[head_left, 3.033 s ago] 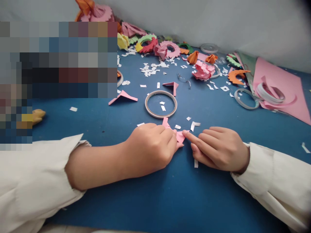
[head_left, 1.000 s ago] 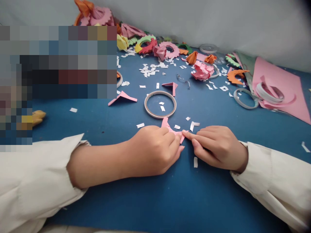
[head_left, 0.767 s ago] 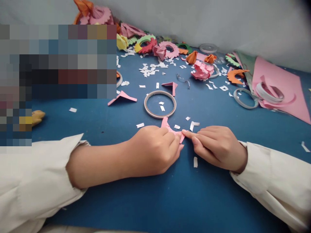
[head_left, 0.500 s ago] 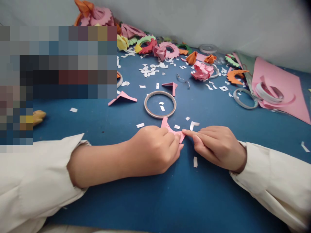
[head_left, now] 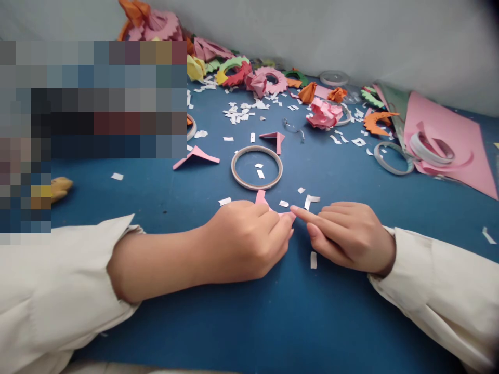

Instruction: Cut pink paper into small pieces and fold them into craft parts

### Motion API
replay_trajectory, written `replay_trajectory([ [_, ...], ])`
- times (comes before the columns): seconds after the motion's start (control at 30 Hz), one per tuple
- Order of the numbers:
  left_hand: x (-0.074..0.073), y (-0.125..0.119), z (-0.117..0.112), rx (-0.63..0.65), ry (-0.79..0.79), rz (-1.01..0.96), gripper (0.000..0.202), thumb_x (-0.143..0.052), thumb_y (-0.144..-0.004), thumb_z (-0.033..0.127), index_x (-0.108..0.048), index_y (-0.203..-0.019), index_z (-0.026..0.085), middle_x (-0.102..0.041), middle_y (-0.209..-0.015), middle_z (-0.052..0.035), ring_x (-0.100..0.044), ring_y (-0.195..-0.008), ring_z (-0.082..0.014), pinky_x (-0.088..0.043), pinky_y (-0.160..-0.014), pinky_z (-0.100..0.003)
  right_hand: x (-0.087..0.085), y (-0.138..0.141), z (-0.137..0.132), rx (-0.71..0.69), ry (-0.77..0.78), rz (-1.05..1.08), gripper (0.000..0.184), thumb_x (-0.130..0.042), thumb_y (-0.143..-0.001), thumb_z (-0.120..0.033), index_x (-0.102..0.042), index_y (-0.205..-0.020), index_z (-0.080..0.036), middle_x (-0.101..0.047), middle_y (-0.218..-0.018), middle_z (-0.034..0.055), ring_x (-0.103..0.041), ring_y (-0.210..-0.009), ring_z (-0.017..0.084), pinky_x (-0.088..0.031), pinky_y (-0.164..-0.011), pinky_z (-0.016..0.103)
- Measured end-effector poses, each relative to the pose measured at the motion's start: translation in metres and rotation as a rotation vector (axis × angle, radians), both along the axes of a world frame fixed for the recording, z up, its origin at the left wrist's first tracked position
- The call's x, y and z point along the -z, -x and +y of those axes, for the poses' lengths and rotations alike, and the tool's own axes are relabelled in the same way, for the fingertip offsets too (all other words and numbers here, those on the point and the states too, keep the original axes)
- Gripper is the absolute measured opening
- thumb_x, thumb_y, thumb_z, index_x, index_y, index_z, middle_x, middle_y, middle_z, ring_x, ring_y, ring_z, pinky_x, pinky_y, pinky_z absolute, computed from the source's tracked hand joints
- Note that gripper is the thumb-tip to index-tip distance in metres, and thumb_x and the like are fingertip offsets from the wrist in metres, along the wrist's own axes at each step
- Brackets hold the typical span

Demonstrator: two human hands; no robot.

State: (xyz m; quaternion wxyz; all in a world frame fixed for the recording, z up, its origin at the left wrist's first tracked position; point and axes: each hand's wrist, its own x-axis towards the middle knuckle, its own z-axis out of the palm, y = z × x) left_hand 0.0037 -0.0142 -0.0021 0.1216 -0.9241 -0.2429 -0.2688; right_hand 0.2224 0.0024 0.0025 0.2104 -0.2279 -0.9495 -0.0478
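The left hand [head_left: 253, 241], fingers curled closed, grips a folded pink paper piece [head_left: 261, 198] over the blue tabletop [head_left: 218, 322], which stretches to its near edge. The right hand [head_left: 346, 234], loosely curled, grasping nothing visible, points its index finger [head_left: 310, 218] at the paper's right edge.

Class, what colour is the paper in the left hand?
The paper is pink; the head view shows it best.

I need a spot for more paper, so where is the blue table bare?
The widest bare patch is the near part of the blue table, between the left sleeve and right sleeve. A smaller one lies between the right hand and the grey ring. The far side is crowded with paper crafts and white scraps.
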Motion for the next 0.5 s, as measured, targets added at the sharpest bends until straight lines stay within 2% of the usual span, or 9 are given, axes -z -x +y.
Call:
replay_trajectory([
  [0.1,-0.0003,-0.0002,0.0006,-0.031,0.01,-0.019,0.014,-0.054,-0.085,0.018,-0.066,-0.082,0.011,-0.061,-0.058,-0.0007,-0.057,-0.052,-0.0171,-0.04,-0.042,-0.032,-0.0005,-0.0002,-0.0007,0.026,0.015,0.03,0.026,-0.045,-0.089,-0.014,-0.057,-0.112,-0.011,-0.058,-0.056,-0.0024,-0.049,-0.049,0.009,-0.039,-0.051,0.023],
  [0.3,0.0012,-0.0001,0.0017,-0.05,-0.057,0.001,0.011,-0.058,-0.084,0.017,-0.062,-0.074,0.015,-0.055,-0.053,0.0011,-0.052,-0.05,-0.0166,-0.045,-0.049,-0.03,0.0012,0.0008,-0.0012,0.102,0.005,0.068,0.023,-0.047,-0.088,-0.011,-0.058,-0.109,-0.009,-0.059,-0.057,-0.0019,-0.049,-0.049,0.008,-0.037,-0.049,0.022],
  [0.5,0.0033,-0.0004,0.0025,-0.028,-0.029,-0.032,0.006,-0.06,-0.084,0.016,-0.063,-0.081,0.011,-0.061,-0.06,-0.0012,-0.053,-0.054,-0.0166,-0.051,-0.061,-0.032,0.0008,0.0025,-0.0006,0.097,0.003,0.052,0.021,-0.048,-0.088,-0.012,-0.059,-0.106,-0.008,-0.061,-0.058,-0.0013,-0.053,-0.05,0.008,-0.039,-0.05,0.023],
])
